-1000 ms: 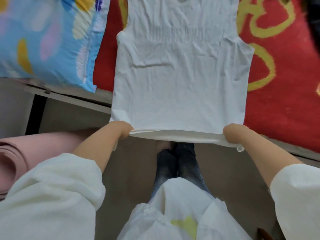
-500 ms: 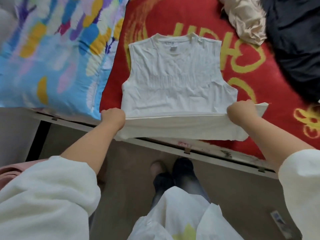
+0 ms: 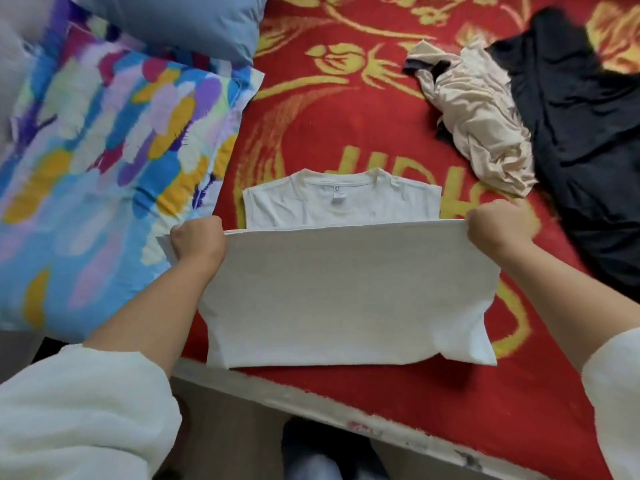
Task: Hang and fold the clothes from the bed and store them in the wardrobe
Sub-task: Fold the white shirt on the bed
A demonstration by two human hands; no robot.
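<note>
Since 0.5 s ago, both hands have carried the hem of the white sleeveless top (image 3: 346, 292) farther up the bed, so the folded-over lower half now covers most of the garment; only the neckline, label and shoulders show beyond the raised edge. View has also tipped up, bringing more of the bed into sight.

Surface: bed covered by a red blanket (image 3: 346, 116) with yellow flower and lettering pattern. Pale bed frame edge (image 3: 311, 403) runs along the near side, with floor and the person's feet below it. Multicoloured pillow (image 3: 104, 168) lies at left, touching the blanket's left margin; a grey-blue pillow (image 3: 194, 26) sits behind it. At upper right, a crumpled beige garment (image 3: 481, 119) lies beside and partly against a black garment (image 3: 581, 133); both are apart from the top.

Left hand (image 3: 197, 242): fingers curled tight, gripping the left end of the top's hem, a corner of cloth sticking out past the fist. Right hand (image 3: 495, 230): likewise a closed fist, pinching the right end of the hem. Hem is stretched taut between the 2 hands, held slightly above the layer underneath. Fold line rests near the bed's front edge. White sleeves are pushed up both forearms.
</note>
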